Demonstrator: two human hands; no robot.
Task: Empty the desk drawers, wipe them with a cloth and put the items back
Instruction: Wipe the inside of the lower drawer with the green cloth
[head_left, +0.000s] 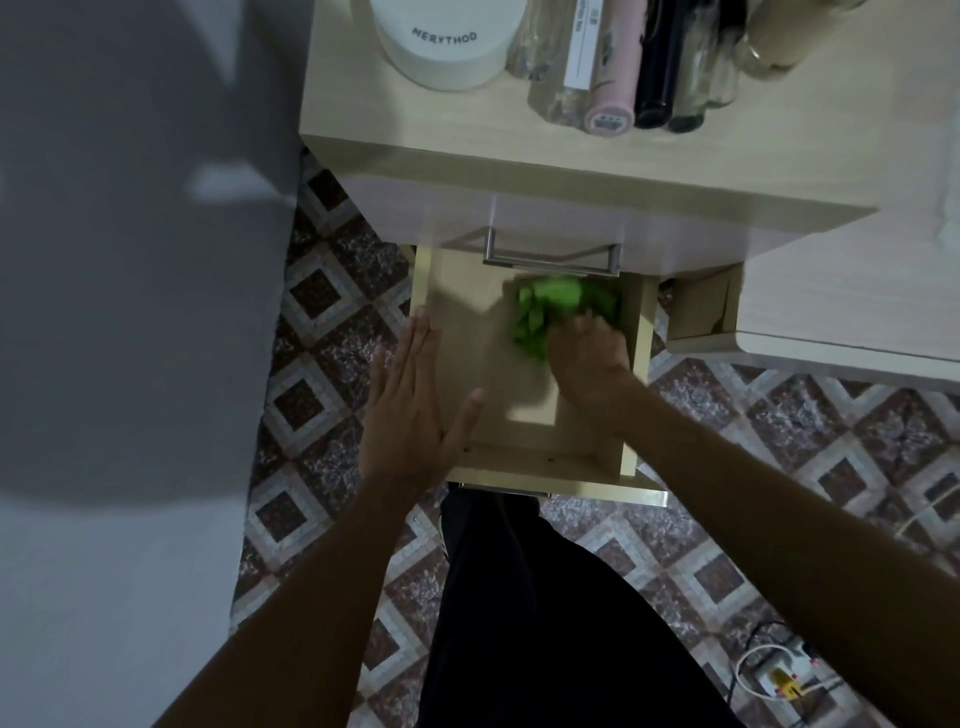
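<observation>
Mid-wipe on the lower pulled-out drawer (467, 364), a pale wood box with a bare bottom: nothing visible inside except the cloth, so the emptying step looks done for this one. Right hand (587, 358) is down on the crumpled green cloth (550, 312), bunching it against the drawer floor near the back right corner, just under the metal bar handle (550, 254) of the drawer above; fingers look curled into the fabric, though motion blur hides the details. Left hand (415, 400) lies flat with fingers straight and together and the thumb spread, palm down on the drawer's left wall, probably steadying it. The white-fronted upper drawer (571, 228) is shut or nearly so; can't tell whether it's been wiped. On the light wood desk top (353, 104) sit a white round jar (447, 41) and, beside it, a cluster of clear bottles and tubes (623, 67), possibly the removed contents, but can't confirm. My read: roughly midway. Left to do: finish the front and left areas of this drawer's floor, maybe the walls, deal with the other drawer if it's not done, then put everything back. No items returned yet as far as I can see.
</observation>
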